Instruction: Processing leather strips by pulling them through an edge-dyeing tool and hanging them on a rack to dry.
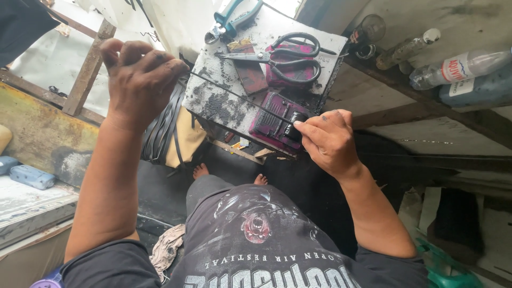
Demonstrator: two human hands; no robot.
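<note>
— Head view first: what is the left hand [140,74] doing?
— Raised, fingers pinched on one end of a thin black strip [240,98], pulled taut across the sooty work block [213,101].
— And the right hand [328,141]?
— Fingers closed on the strip's other end, at the red pad [272,120]. Scissors [285,56] lie beyond.

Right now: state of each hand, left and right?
Left hand: closed, pinching one end of a thin black strip.
Right hand: closed, fingers pressing the strip's other end on the dark red block.
</note>
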